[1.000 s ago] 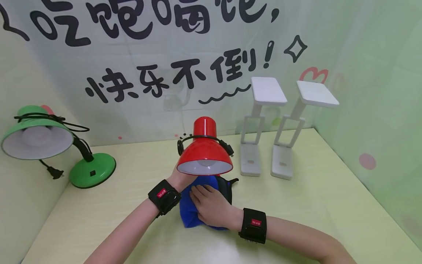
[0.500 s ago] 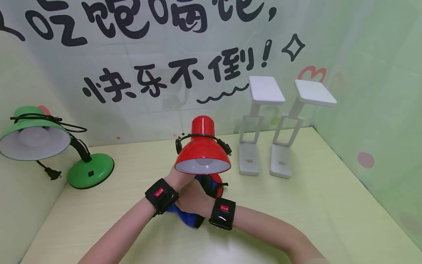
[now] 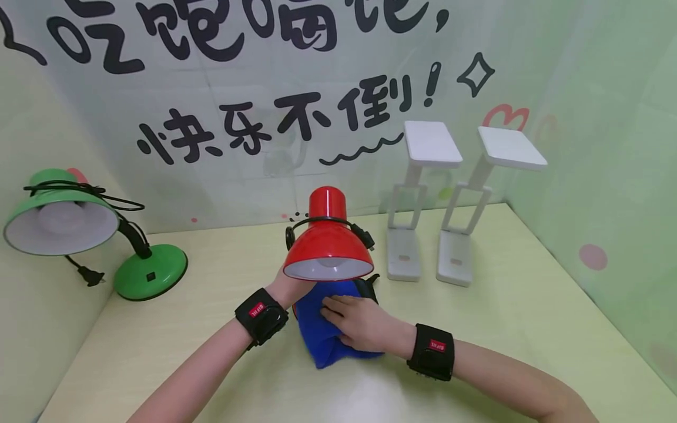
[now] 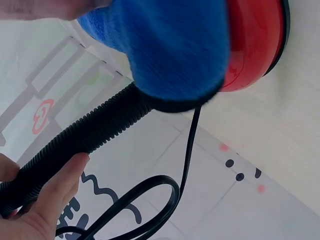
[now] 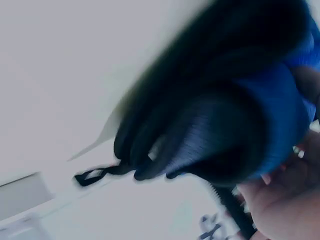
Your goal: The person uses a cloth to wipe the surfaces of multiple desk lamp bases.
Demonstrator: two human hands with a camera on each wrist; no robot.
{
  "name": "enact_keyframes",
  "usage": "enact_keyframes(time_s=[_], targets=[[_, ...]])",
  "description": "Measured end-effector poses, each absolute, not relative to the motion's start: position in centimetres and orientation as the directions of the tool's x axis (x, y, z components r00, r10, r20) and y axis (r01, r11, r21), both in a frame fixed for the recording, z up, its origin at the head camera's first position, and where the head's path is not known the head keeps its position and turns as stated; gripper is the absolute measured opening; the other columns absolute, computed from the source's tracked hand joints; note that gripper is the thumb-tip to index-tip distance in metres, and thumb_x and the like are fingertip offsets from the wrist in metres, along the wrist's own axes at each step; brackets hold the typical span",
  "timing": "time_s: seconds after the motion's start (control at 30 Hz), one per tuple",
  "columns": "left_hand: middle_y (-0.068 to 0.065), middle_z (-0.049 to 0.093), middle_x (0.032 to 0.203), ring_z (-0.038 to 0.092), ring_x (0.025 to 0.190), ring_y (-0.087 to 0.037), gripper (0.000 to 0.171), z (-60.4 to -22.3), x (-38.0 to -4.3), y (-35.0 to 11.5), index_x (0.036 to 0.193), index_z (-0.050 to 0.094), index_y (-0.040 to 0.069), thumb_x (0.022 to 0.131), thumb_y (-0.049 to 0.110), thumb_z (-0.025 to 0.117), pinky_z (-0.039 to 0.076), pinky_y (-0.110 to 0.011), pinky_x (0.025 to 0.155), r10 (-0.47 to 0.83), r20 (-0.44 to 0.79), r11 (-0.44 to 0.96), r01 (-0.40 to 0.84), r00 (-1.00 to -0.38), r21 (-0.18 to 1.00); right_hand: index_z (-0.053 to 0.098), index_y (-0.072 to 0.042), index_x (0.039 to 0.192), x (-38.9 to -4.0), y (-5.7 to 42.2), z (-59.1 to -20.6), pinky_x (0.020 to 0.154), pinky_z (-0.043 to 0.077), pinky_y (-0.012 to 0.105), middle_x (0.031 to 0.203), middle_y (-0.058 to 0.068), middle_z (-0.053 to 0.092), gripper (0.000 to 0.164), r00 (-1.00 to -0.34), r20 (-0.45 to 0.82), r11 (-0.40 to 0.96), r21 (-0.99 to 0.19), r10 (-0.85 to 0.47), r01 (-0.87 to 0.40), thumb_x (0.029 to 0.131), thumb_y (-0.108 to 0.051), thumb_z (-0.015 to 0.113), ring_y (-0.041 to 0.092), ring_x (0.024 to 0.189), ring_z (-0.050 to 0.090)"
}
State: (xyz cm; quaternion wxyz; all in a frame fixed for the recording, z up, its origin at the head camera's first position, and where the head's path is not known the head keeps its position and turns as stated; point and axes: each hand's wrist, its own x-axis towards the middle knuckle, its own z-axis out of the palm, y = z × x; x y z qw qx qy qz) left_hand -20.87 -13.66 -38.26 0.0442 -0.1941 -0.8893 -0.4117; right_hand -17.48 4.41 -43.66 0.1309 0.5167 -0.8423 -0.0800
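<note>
My left hand point(image 3: 290, 288) grips the black ribbed gooseneck point(image 4: 102, 120) of a red desk lamp point(image 3: 329, 244), partly hidden behind the lampshade in the head view. A blue cloth point(image 3: 322, 329) with black edging lies over the lamp's round red base point(image 4: 254, 40). On top of that cloth is my right hand point(image 3: 365, 323), its bent fingers holding it against the base. The right wrist view is blurred; the bunched cloth point(image 5: 280, 115) and its black loop point(image 5: 92, 176) fill much of it.
A green desk lamp point(image 3: 150, 273) stands at the left. Two white folding lamps, the nearer-left one point(image 3: 403, 252) and the other point(image 3: 455, 258), stand at the back right. A black cord point(image 4: 187, 155) hangs by the gooseneck. A printed curtain point(image 3: 238, 194) lines the back.
My right hand slid left with the cloth, close beside the left wrist, then swept back right to where it is now. My left hand keeps its grip on the lamp's gooseneck.
</note>
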Motion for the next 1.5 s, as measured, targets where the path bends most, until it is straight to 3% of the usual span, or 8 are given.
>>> enact_keyframes(time_s=[0.17, 0.37, 0.63, 0.87, 1.07, 1.3, 1.4, 1.5], targets=[[-0.017, 0.066, 0.115, 0.063, 0.109, -0.031, 0.037, -38.3, -21.0, -13.7, 0.125, 0.052, 0.002, 0.09, 0.009, 0.061, 0.049, -0.044, 0.096, 0.3, 0.217, 0.433, 0.335, -0.929, 0.837, 0.06, -0.006, 0.127, -20.0, 6.7, -43.0, 0.092, 0.052, 0.035, 0.13, 0.009, 0.061, 0.05, -0.511, 0.14, 0.523, 0.068, -0.848, -0.849, 0.08, -0.024, 0.069, 0.021, 0.116, 0.061], [-0.017, 0.066, 0.113, 0.064, 0.106, -0.031, 0.037, -38.5, -21.1, -13.9, 0.123, 0.053, 0.002, 0.087, 0.007, 0.064, 0.051, -0.043, 0.093, 0.302, 0.218, 0.417, 0.335, -0.928, 0.845, 0.061, -0.011, 0.114, -22.4, 7.3, -43.4, 0.066, 0.056, 0.036, 0.097, 0.006, 0.069, 0.04, -0.578, 0.204, 0.586, -0.023, -0.79, -0.81, 0.075, -0.013, 0.069, 0.02, 0.082, 0.067], [-0.017, 0.066, 0.114, 0.063, 0.108, -0.031, 0.035, -38.6, -20.9, -13.9, 0.124, 0.053, 0.002, 0.091, 0.011, 0.06, 0.05, -0.043, 0.094, 0.274, 0.167, 0.434, 0.277, -0.947, 0.857, 0.066, -0.007, 0.12, -19.7, 6.5, -43.5, 0.089, 0.053, 0.032, 0.122, 0.007, 0.067, 0.041, -0.484, 0.177, 0.514, 0.235, -0.857, -0.825, 0.082, -0.022, 0.068, 0.021, 0.11, 0.064], [-0.016, 0.069, 0.108, 0.066, 0.102, -0.029, 0.033, -38.5, -21.0, -13.5, 0.121, 0.055, 0.001, 0.09, 0.008, 0.062, 0.05, -0.042, 0.094, 0.282, 0.295, 0.504, 0.402, -0.913, 0.764, 0.065, -0.014, 0.122, -15.7, 3.4, -44.4, 0.096, 0.049, 0.026, 0.123, 0.0, 0.066, 0.043, -0.461, 0.22, 0.508, 0.47, -0.86, -0.722, 0.088, -0.039, 0.061, 0.015, 0.113, 0.062], [-0.016, 0.07, 0.098, 0.067, 0.093, -0.028, 0.033, -38.3, -20.9, -13.2, 0.115, 0.056, -0.003, 0.085, 0.004, 0.067, 0.053, -0.041, 0.089, 0.333, 0.447, 0.651, 0.545, -0.83, 0.528, 0.061, -0.009, 0.126, -15.8, 0.1, -45.0, 0.092, 0.051, 0.025, 0.126, 0.003, 0.065, 0.051, -0.503, 0.295, 0.583, 0.386, -0.812, -0.715, 0.087, -0.041, 0.06, 0.016, 0.112, 0.062], [-0.014, 0.069, 0.096, 0.066, 0.093, -0.023, 0.034, -38.3, -21.1, -13.4, 0.121, 0.059, 0.008, 0.088, 0.011, 0.065, 0.05, -0.042, 0.095, 0.245, 0.32, 0.347, 0.391, -0.915, 0.852, 0.061, -0.011, 0.116, -17.8, -3.0, -44.8, 0.061, 0.048, 0.014, 0.104, -0.003, 0.065, 0.042, -0.586, 0.313, 0.661, 0.253, -0.747, -0.707, 0.085, -0.04, 0.062, 0.008, 0.089, 0.058], [-0.014, 0.07, 0.096, 0.066, 0.094, -0.024, 0.033, -38.3, -20.8, -13.4, 0.119, 0.059, 0.007, 0.088, 0.011, 0.065, 0.05, -0.042, 0.095, 0.237, 0.274, 0.382, 0.348, -0.932, 0.856, 0.06, -0.011, 0.12, -17.9, -2.8, -44.6, 0.065, 0.049, 0.014, 0.108, -0.003, 0.065, 0.044, -0.575, 0.277, 0.637, 0.262, -0.77, -0.725, 0.087, -0.04, 0.061, 0.008, 0.092, 0.058], [-0.014, 0.069, 0.094, 0.066, 0.093, -0.025, 0.031, -38.4, -20.7, -13.4, 0.117, 0.058, 0.002, 0.088, 0.01, 0.064, 0.051, -0.042, 0.093, 0.251, 0.253, 0.499, 0.349, -0.934, 0.793, 0.057, -0.011, 0.13, -17.5, -1.5, -44.5, 0.083, 0.051, 0.019, 0.124, 0.0, 0.063, 0.052, -0.522, 0.235, 0.572, 0.309, -0.82, -0.76, 0.088, -0.041, 0.059, 0.011, 0.108, 0.059]])
